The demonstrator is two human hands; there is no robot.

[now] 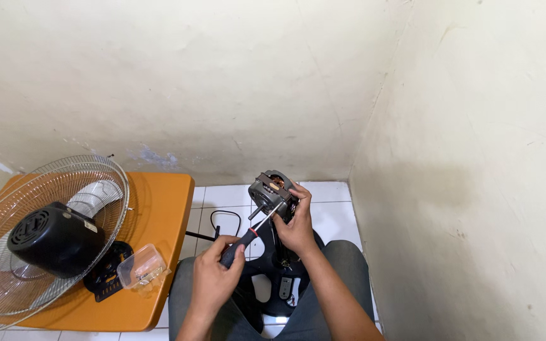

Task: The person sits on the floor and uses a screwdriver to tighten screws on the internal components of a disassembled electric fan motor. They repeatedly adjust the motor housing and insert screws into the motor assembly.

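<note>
A screwdriver (248, 235) with a black and red handle is gripped in the left hand (215, 278), the fingers being curled tightly around the handle. Its metal shaft is angled up and to the right, and the tip is set against the fan motor (273, 191). The motor, a grey metal body with copper windings visible at the top, is held by the right hand (297, 226), whose fingers are wrapped around its right side and whose thumb is pressed against its lower front. The motor is thus kept just above and to the right of the left hand, and directly above the right palm. Below both hands, between the person's grey-trousered knees, a black fan base (277, 273) is seen standing on the white tiled floor (333, 211), and a black cable (222, 222) is looped on the tiles behind it. To the left, well apart from the hands, an orange table (159, 208) is placed against the wall; on it a wire fan guard (45, 252) is laid, with a black motor cover (55, 239) resting in it, and a small clear plastic container (141, 265) lies near the table's front edge beside a black part (105, 278).
</note>
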